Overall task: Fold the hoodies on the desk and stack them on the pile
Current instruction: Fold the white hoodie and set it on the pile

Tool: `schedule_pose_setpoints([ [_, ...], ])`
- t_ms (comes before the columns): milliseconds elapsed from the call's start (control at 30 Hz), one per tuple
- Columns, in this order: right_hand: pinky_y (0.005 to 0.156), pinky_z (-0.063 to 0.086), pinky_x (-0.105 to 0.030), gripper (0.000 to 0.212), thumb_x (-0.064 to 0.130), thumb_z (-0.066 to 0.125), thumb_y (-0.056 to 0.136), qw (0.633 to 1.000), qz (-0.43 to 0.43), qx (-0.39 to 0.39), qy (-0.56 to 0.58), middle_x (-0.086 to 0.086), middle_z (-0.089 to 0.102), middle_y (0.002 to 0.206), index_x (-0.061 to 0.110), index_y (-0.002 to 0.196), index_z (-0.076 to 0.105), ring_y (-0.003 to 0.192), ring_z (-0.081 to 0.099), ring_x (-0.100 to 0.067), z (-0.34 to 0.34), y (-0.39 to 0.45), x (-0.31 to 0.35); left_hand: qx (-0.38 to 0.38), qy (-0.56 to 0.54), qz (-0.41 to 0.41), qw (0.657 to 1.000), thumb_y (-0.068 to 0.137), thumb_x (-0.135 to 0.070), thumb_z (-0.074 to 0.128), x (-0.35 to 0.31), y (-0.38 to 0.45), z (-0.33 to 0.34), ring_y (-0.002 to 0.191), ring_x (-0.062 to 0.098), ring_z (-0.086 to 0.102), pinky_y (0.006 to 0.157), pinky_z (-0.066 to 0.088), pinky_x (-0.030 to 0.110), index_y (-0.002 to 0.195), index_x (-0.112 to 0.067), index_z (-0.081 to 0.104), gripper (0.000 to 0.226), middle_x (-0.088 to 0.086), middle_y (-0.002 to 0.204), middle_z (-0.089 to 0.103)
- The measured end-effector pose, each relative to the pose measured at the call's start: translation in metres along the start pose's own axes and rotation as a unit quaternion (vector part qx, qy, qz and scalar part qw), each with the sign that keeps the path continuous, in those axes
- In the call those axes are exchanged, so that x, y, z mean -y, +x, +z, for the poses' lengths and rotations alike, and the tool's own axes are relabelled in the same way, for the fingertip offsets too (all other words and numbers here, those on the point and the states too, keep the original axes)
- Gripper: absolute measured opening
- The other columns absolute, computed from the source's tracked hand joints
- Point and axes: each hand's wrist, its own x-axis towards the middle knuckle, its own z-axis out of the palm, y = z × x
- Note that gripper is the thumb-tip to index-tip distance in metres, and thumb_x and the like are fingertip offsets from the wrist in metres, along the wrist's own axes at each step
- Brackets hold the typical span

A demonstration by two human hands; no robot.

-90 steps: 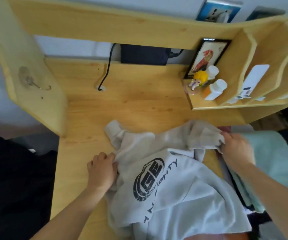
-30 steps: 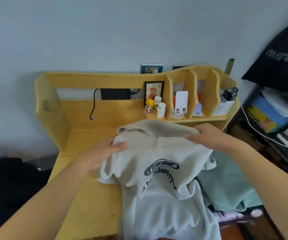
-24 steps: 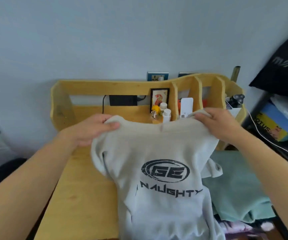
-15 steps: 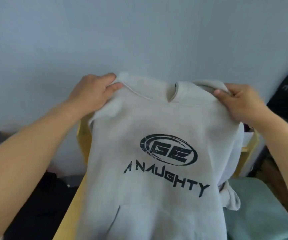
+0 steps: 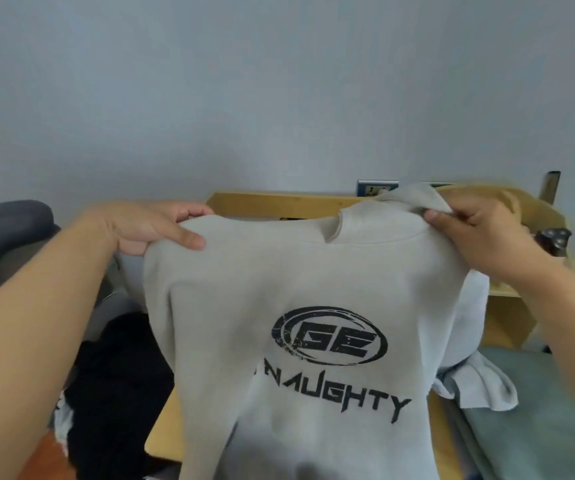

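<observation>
The hoodie (image 5: 313, 289) is pale grey with a black oval "GE" logo and black "NAUGHTY" lettering. The desk (image 5: 507, 320) is light yellow wood. A teal-green garment (image 5: 535, 420) lies at its right edge, dark black cloth (image 5: 116, 386) left.

A pale wooden desk (image 5: 161, 441) stands against the wall, most of its top hidden behind the raised grey hoodie (image 5: 313, 306). Its back shelf unit (image 5: 279, 202) runs along the wall, and a lower shelf board (image 5: 504, 292) shows at the right. On the right end of the desk lies a folded mint-green garment (image 5: 521, 420), with the grey hoodie's cuff draped onto it. Dark clothing (image 5: 116, 393) is heaped just beside the desk's left edge
</observation>
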Motion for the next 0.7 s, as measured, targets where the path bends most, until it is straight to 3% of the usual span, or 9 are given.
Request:
schedule_pose_setpoints([
  [67,0.080,0.045,-0.007,0.024,0.018,0.055,0.102,0.994,0.032,0.096,-0.037,0.026,0.072,0.095,0.037,0.106,0.070,0.089,0.063,0.010,0.027,-0.001,-0.015,0.003,0.108,-0.087,0.990,0.092,-0.020,0.072,0.024,0.015,0.001,0.105,0.020,0.073,0.085,0.059,0.032,0.120,-0.014,0.069,0.029,0.005,0.116,0.076],
  [133,0.094,0.049,-0.026,0.032,0.019,0.052,0.104,0.969,0.054,0.197,-0.141,0.014,0.069,0.117,0.041,0.121,0.068,0.108,0.064,-0.011,0.069,-0.012,-0.050,0.022,0.235,-0.168,0.957,0.090,-0.046,0.073,0.068,0.039,0.011,0.103,0.017,0.073,0.093,0.057,0.035,0.114,-0.020,0.072,0.035,-0.001,0.114,0.076],
  [233,0.089,0.049,-0.032,0.029,0.024,0.046,0.104,0.926,0.105,0.293,-0.216,0.011,0.066,0.115,0.046,0.096,0.064,0.108,0.063,-0.018,0.133,-0.052,-0.112,0.095,0.247,-0.233,0.936,0.092,-0.055,0.069,0.148,0.069,0.045,0.105,0.013,0.069,0.103,0.053,0.038,0.111,-0.029,0.069,0.032,-0.009,0.115,0.073],
  [300,0.090,0.051,-0.036,0.028,0.025,0.045,0.101,0.912,0.119,0.305,-0.248,0.010,0.066,0.119,0.050,0.103,0.057,0.109,0.063,-0.018,0.162,-0.073,-0.135,0.124,0.190,-0.236,0.945,0.087,-0.055,0.071,0.184,0.078,0.061,0.106,0.016,0.071,0.104,0.052,0.040,0.112,-0.027,0.072,0.037,-0.007,0.115,0.074],
  [400,0.090,0.053,-0.040,0.040,0.014,0.049,0.098,0.915,0.135,0.275,-0.262,0.011,0.067,0.120,0.048,0.115,0.060,0.110,0.064,-0.019,0.177,-0.058,-0.144,0.137,0.079,-0.216,0.964,0.099,-0.032,0.066,0.185,0.086,0.046,0.103,0.016,0.074,0.092,0.057,0.032,0.111,-0.021,0.073,0.018,-0.003,0.110,0.078],
  [467,0.083,0.055,-0.041,0.040,0.010,0.048,0.097,0.913,0.124,0.258,-0.290,0.007,0.068,0.116,0.043,0.116,0.061,0.105,0.066,-0.023,0.182,-0.021,-0.138,0.126,0.095,-0.182,0.971,0.100,-0.032,0.063,0.169,0.104,0.019,0.102,0.017,0.074,0.090,0.057,0.032,0.111,-0.017,0.073,0.021,-0.001,0.109,0.078],
  [600,0.080,0.053,-0.039,0.038,0.011,0.048,0.098,0.900,0.171,0.158,-0.369,-0.008,0.061,0.121,0.029,0.131,0.054,0.107,0.061,-0.031,0.209,0.084,-0.141,-0.157,0.227,-0.049,0.960,0.100,-0.047,0.057,0.151,0.191,-0.027,0.086,0.029,0.064,0.074,0.044,0.038,0.085,-0.018,0.065,0.034,0.006,0.085,0.065],
  [667,0.099,0.049,-0.047,0.058,0.012,0.062,0.092,0.878,0.164,0.088,-0.440,-0.014,0.052,0.135,0.021,0.146,0.040,0.121,0.052,-0.036,0.235,0.121,-0.149,-0.303,0.336,-0.025,0.891,0.100,-0.047,0.051,0.158,0.234,-0.020,0.117,0.038,0.055,0.094,0.044,0.047,0.127,-0.022,0.061,0.037,0.016,0.120,0.058],
  [700,0.104,0.044,-0.049,0.067,0.012,0.065,0.089,0.871,0.138,0.053,-0.468,-0.016,0.048,0.138,0.018,0.149,0.035,0.124,0.047,-0.038,0.252,0.124,-0.153,-0.338,0.398,-0.028,0.852,0.101,-0.044,0.051,0.168,0.247,-0.006,0.129,0.042,0.045,0.103,0.040,0.051,0.146,-0.023,0.046,0.050,0.020,0.137,0.047],
])
